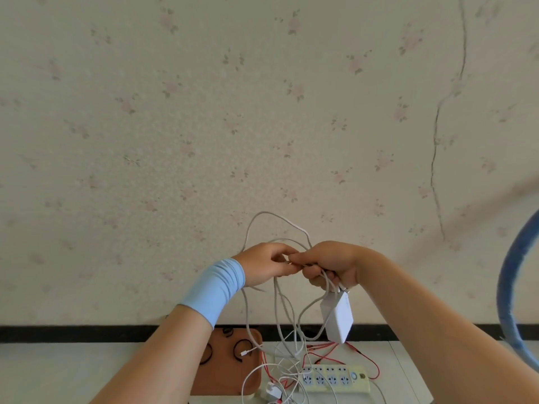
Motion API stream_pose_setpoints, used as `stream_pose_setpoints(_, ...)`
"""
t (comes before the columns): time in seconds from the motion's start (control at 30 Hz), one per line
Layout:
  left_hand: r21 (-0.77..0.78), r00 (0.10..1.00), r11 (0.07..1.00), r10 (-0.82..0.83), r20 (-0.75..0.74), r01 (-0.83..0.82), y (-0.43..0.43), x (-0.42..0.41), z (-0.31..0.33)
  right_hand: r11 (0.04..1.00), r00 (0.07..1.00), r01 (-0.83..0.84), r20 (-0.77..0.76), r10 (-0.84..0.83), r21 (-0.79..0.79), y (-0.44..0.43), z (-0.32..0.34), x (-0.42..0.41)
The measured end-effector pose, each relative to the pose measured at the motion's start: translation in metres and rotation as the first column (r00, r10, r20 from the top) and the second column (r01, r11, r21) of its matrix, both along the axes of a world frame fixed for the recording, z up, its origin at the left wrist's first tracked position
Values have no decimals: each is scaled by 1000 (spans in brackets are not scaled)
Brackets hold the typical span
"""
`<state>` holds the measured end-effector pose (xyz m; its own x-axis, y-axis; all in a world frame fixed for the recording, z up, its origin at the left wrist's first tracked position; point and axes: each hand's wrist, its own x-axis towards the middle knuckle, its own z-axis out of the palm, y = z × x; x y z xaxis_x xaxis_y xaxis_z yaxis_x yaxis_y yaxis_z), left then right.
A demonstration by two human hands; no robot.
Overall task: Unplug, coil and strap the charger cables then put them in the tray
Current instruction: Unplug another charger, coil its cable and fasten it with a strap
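Note:
Both hands are raised in front of the wall. My right hand (pixel 329 266) grips a bunch of white charger cables (pixel 277 310), and a white charger block (pixel 337 317) dangles below it. My left hand (pixel 267 265), with a light blue wrist sleeve, pinches the same cables where the two hands meet. Loops of cable rise above the hands and long strands hang down to the table. The brown tray (pixel 250 371) lies on the table below, with black straps (pixel 240 349) in it. A power strip (pixel 335 380) lies to the tray's right.
Red wires (pixel 358 355) and more white cables with a small white plug (pixel 272 393) are tangled beside the power strip on the white table (pixel 58 371). A blue curved hoop (pixel 513 275) stands at the right edge. Flowered wallpaper fills the background.

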<state>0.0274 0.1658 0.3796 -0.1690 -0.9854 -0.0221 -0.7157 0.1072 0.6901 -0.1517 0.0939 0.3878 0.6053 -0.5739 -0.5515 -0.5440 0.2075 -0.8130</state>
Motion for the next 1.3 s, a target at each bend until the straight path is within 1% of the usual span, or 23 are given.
stream_pose_setpoints(0.03, 36, 1000, 999, 3, -11, -3, 1, 2, 2, 1000, 1000, -16, 8, 16, 10, 0, 0, 0)
stream_pose_setpoints(0.13, 159, 990, 987, 33, -136, -11, 5, 9, 10, 997, 996, -83, -13, 83, 0, 1, 1, 0)
stream_pose_setpoints(0.27, 22, 984, 989, 149, -97, -148, 6, 24, 14, 983, 983, -185, 15, 185, -8, 1, 0, -3)
stream_pose_setpoints(0.33, 16, 961, 979, 203, -190, -204, 6, 23, 12, 977, 977, -211, 30, 212, -32, -1, 0, -3)
stream_pose_setpoints(0.4, 66, 894, 966, 257, -368, -251, 6, 18, 10, 974, 974, -221, 36, 224, -56, -1, 3, -2)
stream_pose_setpoints(0.47, 108, 782, 950, 304, -543, -294, 3, 16, 10, 972, 974, -219, 41, 223, -87, -1, 5, -1)
stream_pose_setpoints(0.57, 164, 610, 930, 341, -715, -329, 1, 18, 13, 967, 974, -219, 23, 224, -133, 0, 7, 0)
stream_pose_setpoints(0.63, 199, 512, 919, 358, -781, -340, 0, 17, 14, 957, 975, -220, -45, 216, -187, 3, 6, 1)
stream_pose_setpoints(0.67, 209, 482, 913, 367, -796, -350, -1, 16, 15, 952, 975, -221, -83, 208, -211, 4, 5, 2)
stream_pose_setpoints(0.73, 216, 458, 897, 389, -799, -385, -3, 16, 14, 948, 972, -221, -131, 196, -227, 6, 5, 3)
stream_pose_setpoints(0.8, 214, 459, 871, 425, -780, -442, -6, 18, 13, 954, 975, -202, -139, 173, -224, 7, 6, 3)
stream_pose_setpoints(0.87, 181, 531, 858, 449, -718, -481, -9, 21, 12, 954, 979, -176, -142, 145, -241, 8, 8, 0)
stream_pose_setpoints(0.9, 158, 595, 861, 456, -661, -484, -9, 23, 12, 952, 981, -169, -140, 137, -255, 8, 8, -2)
stream_pose_setpoints(0.93, 126, 678, 868, 458, -575, -481, -9, 27, 11, 951, 984, -151, -130, 120, -270, 8, 8, -3)
stream_pose_setpoints(1.0, 85, 834, 896, 437, -336, -435, -8, 34, 7, 963, 996, -57, -85, 36, -264, 4, 6, -7)
stream_pose_setpoints(1.03, 125, 882, 909, 416, -222, -397, -6, 37, 4, 972, 998, -10, -70, -7, -236, 0, 5, -9)
stream_pose_setpoints(1.1, 291, 947, 910, 319, -35, -296, -1, 40, -2, 984, 994, 15, -100, -33, -175, -4, 6, -14)
stream_pose_setpoints(1.13, 356, 969, 902, 222, 105, -245, 2, 39, -4, 988, 991, 1, -131, -21, -152, -5, 6, -15)
stream_pose_setpoints(1.17, 385, 953, 901, 92, 288, -203, 5, 37, -3, 991, 988, -16, -156, -5, -133, -5, 5, -15)
stream_pose_setpoints(1.2, 389, 894, 906, -29, 447, -166, 8, 33, -2, 993, 984, -26, -178, 5, -117, -6, 3, -14)
stream_pose_setpoints(1.23, 389, 836, 913, -116, 537, -123, 12, 27, 2, 994, 980, -32, -198, 9, -108, -6, 2, -13)
stream_pose_setpoints(1.27, 394, 826, 914, -150, 543, -93, 14, 23, 6, 994, 977, -34, -213, 11, -102, -6, 1, -11)
stream_pose_setpoints(1.3, 401, 853, 913, -147, 500, -78, 15, 20, 9, 994, 975, -35, -224, 12, -102, -6, 2, -10)
